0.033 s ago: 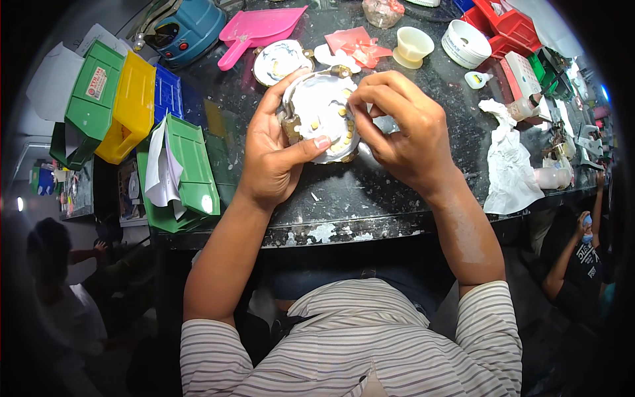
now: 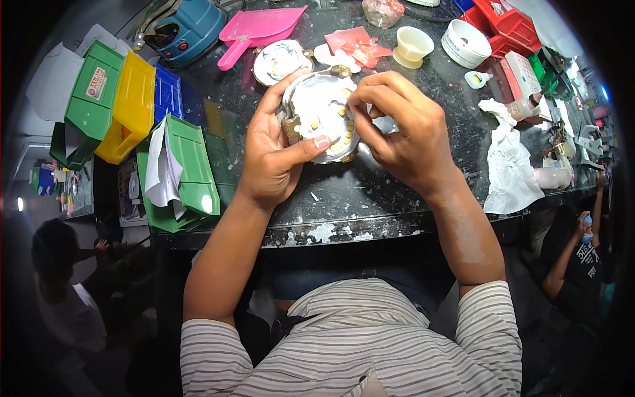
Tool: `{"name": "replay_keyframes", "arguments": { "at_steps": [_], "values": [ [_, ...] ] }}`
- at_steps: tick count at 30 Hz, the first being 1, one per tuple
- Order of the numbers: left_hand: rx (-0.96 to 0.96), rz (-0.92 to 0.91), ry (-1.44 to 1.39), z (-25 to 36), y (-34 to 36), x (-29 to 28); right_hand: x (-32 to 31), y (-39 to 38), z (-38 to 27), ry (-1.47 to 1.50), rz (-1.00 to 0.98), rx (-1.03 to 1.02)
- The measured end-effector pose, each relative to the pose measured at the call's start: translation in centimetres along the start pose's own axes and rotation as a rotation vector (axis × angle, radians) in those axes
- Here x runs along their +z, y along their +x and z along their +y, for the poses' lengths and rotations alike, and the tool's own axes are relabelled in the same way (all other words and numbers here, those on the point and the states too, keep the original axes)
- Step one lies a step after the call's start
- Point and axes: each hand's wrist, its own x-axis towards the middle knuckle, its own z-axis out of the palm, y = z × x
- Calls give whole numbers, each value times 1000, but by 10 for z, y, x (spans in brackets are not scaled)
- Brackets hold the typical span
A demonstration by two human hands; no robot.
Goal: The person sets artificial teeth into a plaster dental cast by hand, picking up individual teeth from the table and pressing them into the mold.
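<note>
My left hand (image 2: 274, 155) grips a round metal denture flask half (image 2: 317, 99) packed with white plaster, thumb lying over its front edge. Several small yellowish teeth sit in a curve in the plaster. Brass-coloured lugs stick out from the flask's rim. At its right side my right hand (image 2: 400, 126) has thumb and fingertips pinched together, touching or very close to the teeth; what is between them, if anything, is hidden. Just behind lies a second flask half (image 2: 283, 63) with plaster, on the black table (image 2: 370, 205).
A pink dustpan (image 2: 258, 30), pink wax sheet (image 2: 357, 45), cream rubber bowl (image 2: 413, 46) and white tub (image 2: 465, 44) stand behind. Crumpled white tissue (image 2: 509, 165) lies right. Green bins (image 2: 188, 165) and a yellow bin (image 2: 129, 109) are at left. Two other people are at the sides.
My hands and the flask half look the same. The person at the far left has shifted slightly.
</note>
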Motion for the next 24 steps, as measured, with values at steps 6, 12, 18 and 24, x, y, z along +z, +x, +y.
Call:
{"name": "replay_keyframes", "arguments": {
  "at_steps": [6,12,18,24],
  "values": [
    [-6,7,10,3,0,1,-1,3,-3,107,-39,95],
    [0,12,6,3,-1,-1,0,4,-6,169,2,168],
    [-5,25,2,5,0,1,-5,3,-1,294,28,282],
    [5,42,-25,4,0,-1,-3,3,1,255,-28,309]
  ]
}}
